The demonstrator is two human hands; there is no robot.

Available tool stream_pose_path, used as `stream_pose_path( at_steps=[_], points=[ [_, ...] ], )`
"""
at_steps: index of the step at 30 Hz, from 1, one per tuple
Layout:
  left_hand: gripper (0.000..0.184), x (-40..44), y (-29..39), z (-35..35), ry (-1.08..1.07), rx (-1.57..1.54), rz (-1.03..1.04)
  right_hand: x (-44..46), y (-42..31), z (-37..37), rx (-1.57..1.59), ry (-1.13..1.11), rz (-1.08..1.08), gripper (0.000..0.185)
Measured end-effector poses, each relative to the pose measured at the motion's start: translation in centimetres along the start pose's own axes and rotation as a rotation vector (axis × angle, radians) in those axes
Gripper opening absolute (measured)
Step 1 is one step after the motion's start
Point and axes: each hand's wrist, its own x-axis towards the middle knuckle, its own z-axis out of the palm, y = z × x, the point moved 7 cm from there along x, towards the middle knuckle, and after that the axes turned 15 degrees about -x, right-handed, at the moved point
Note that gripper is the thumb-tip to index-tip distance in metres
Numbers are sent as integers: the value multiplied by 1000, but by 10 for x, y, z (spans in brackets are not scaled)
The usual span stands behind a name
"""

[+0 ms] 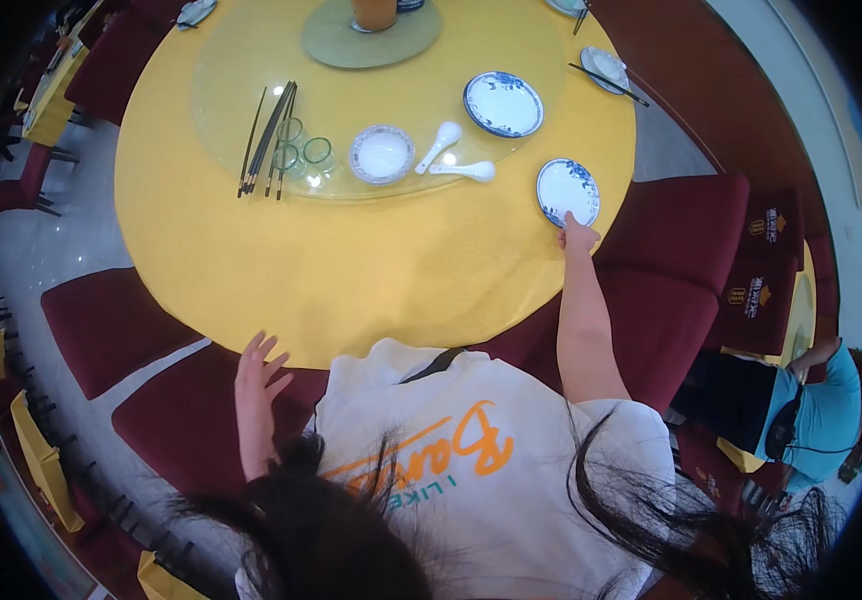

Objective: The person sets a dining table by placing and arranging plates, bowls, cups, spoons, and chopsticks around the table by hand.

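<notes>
My right hand (578,234) grips the near rim of a small blue-and-white plate (565,190) at the right edge of the yellow round table (381,270). My left hand (260,372) is off the near left edge, fingers spread, holding nothing. On the glass turntable (221,120) lie several dark chopsticks (273,135), with green-tinted glasses (318,151) beside them. A white bowl (382,155) sits near two white spoons (462,171). Beyond the spoons is a larger blue-rimmed plate (504,104).
Dark red chairs (121,325) surround the table. Another plate (604,70) with chopsticks is at the far right. An orange-brown container (374,13) stands on the turntable's centre. A person in a turquoise top (823,425) is at the right, away from the table.
</notes>
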Motion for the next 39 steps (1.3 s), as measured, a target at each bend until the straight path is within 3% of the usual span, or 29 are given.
stream_pose_path(
  at_steps=[3,6,9,16,21,24,30,33,39],
  points=[
    [44,6,-13,37,-96,-60,-55,20,19,26,69,-355,-16,38],
    [44,6,-27,57,-148,-81,-139,22,24,45,424,-497,113,21],
    [43,6,-31,63,-166,-111,-160,24,7,43,605,-597,58,19],
    [43,9,-39,46,-90,-121,-145,-23,-87,19,520,-604,-243,17],
    [44,2,-48,40,-30,-255,-168,-38,-151,73,490,-678,-343,17],
    [48,-7,-55,31,-15,-321,-167,-37,-161,107,475,-728,-247,13],
    [42,-21,-70,2,149,-402,-144,-30,-154,138,474,-617,-209,20],
    [42,-25,-75,-1,149,-418,-136,-26,-156,129,262,-428,-405,28],
    [42,-27,-74,11,115,-368,-155,-13,-162,124,-145,-312,-636,46]
  ],
)
